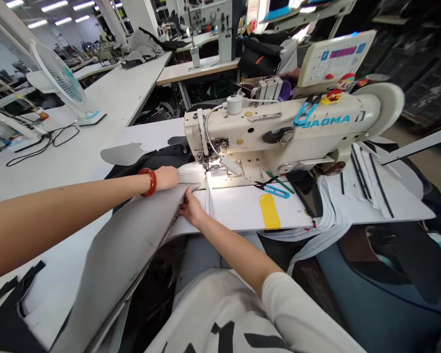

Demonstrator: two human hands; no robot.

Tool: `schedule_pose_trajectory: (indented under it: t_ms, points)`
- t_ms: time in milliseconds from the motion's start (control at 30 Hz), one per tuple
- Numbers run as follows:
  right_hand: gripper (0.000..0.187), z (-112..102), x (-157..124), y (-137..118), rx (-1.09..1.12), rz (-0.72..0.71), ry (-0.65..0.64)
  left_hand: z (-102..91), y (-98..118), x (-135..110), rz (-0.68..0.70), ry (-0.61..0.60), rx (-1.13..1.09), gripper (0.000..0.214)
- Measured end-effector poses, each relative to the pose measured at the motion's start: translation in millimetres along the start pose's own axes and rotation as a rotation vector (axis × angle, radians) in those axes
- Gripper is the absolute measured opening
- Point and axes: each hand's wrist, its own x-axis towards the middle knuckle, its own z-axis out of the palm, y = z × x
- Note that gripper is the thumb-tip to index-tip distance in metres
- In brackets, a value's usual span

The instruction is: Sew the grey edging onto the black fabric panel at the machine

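Note:
A large grey fabric panel (128, 250) runs from the lower left up to the sewing machine's needle area (207, 169). My left hand (167, 178), with a red-brown bangle (149, 182) on the wrist, rests on the panel left of the needle. Its fingers look curled in against the cloth, their tips hidden. Nearer to me, my right hand (191, 208) pinches the panel's right edge between thumb and fingers, just short of the presser foot. A narrow white strip (209, 196) leads from the foot toward the table's front edge.
Blue thread snips (275, 190), a green pen-like stick (281, 182) and a yellow piece (269, 212) lie right of the needle. White strips (329, 215) hang over the table edge. Dark fabric (158, 159) lies behind my left hand. A fan (61, 78) stands far left.

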Motion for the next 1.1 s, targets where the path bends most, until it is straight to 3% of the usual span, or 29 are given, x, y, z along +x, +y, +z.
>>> schedule_pose_trajectory:
  t_ms: [100, 167, 233, 333, 400, 467, 533, 633, 700, 800, 867, 967, 1033, 1100]
  points:
    - [0.035, 1, 4, -6, -0.031, -0.086, 0.03, -8.5, -17, 22, -0.024, 0.052, 0.201, 0.028]
    - [0.028, -7, -5, -12, -0.073, -0.117, 0.069, 3.7, -31, 28, -0.058, 0.078, 0.255, 0.046]
    - [0.026, -18, -17, -17, -0.109, -0.132, 0.115, 33.8, -42, 26, -0.087, 0.059, 0.248, 0.053]
    - [0.024, -27, -31, -19, -0.216, -0.123, 0.235, 95.5, -47, 11, -0.115, 0.038, 0.232, 0.052]
    - [0.021, -26, -32, -16, -0.275, -0.068, 0.296, 127.3, -45, 4, -0.067, 0.147, 0.241, 0.051]
    - [0.024, -20, -27, -11, -0.245, 0.008, 0.301, 139.6, -42, 6, 0.008, 0.24, 0.239, 0.048]
    - [0.028, -16, -21, -6, -0.162, 0.052, 0.273, 131.9, -37, 23, 0.036, 0.244, 0.159, 0.043]
    - [0.029, -19, -20, -5, -0.129, 0.064, 0.227, 101.4, -30, 67, -0.01, 0.156, 0.011, 0.038]
    - [0.03, -28, -27, -12, -0.23, 0.071, 0.235, 84.6, -27, 97, -0.023, 0.172, -0.003, 0.036]
    - [0.027, -40, -40, -27, -0.505, 0.091, 0.258, 77.8, -25, 125, -0.025, 0.252, -0.002, 0.037]
    - [0.023, -45, -44, -35, -0.691, 0.118, 0.279, 81.5, -24, 125, -0.06, 0.317, -0.014, 0.037]
    - [0.017, -45, -40, -37, -0.818, 0.144, 0.308, 88.0, -19, 99, -0.034, 0.484, -0.002, 0.03]
    - [0.016, -43, -36, -34, -0.836, 0.146, 0.303, 92.4, -9, 73, 0.207, 0.485, 0.066, 0.023]
    - [0.016, -41, -32, -30, -0.852, 0.14, 0.303, 98.5, 7, 51, 0.437, 0.367, 0.153, 0.022]
